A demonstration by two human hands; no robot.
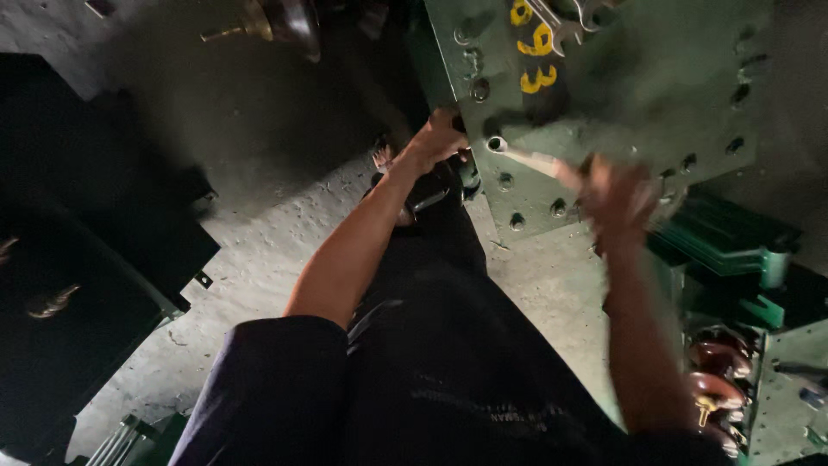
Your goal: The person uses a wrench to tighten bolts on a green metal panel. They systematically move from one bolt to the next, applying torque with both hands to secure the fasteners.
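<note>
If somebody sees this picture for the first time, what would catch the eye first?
Probably the big green metal plate with bolt holes at top right. The right hand, blurred, holds a socket wrench against the plate's front; the left hand grips its left edge. Brown insulators sit at lower right.

Right hand [614, 197] motion-blurred, its grip on the wrench [526, 157] unclear.

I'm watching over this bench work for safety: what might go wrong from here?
The right hand, blurred, swings a socket wrench on the green bolted plate; it might slip off and knuckles hit the bolts. The left hand grips the plate's edge, close to the wrench head.
</note>
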